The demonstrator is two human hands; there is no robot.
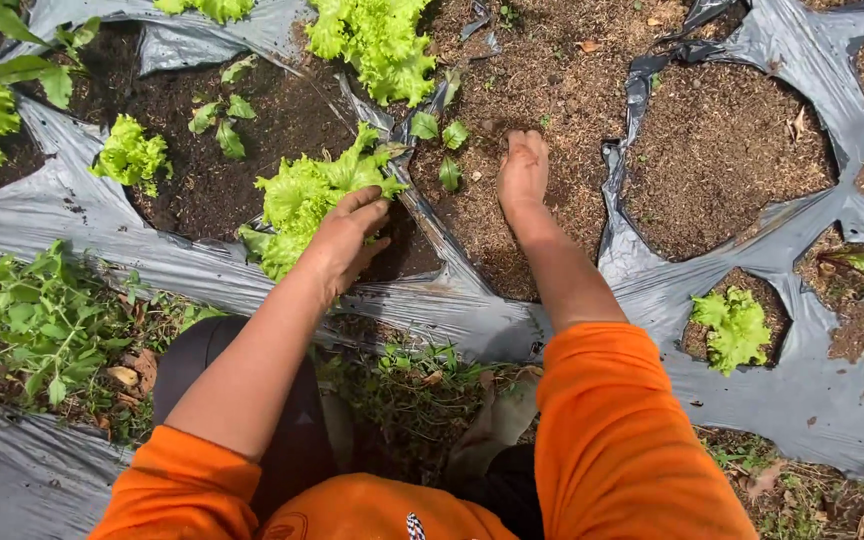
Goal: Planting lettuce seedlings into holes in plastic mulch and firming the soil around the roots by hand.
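Grey plastic sheet (512, 320) rings soil; left hand (347, 240) grips lettuce (302, 195); right hand (523, 170) flat, open on dirt.

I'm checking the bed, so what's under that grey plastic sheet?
Through the cut holes in the grey plastic sheet, dark soil shows, with lettuce plants growing from it. The left hand touches one lettuce; the right hand presses soil. Ground beneath the uncut plastic is hidden.

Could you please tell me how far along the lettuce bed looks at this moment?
Done: lettuces already stand in several holes of the plastic sheet, such as the small one on the right. In hand: the left hand grips a lettuce while the right hand presses into the soil. Left: the round hole on the right shows only bare soil.
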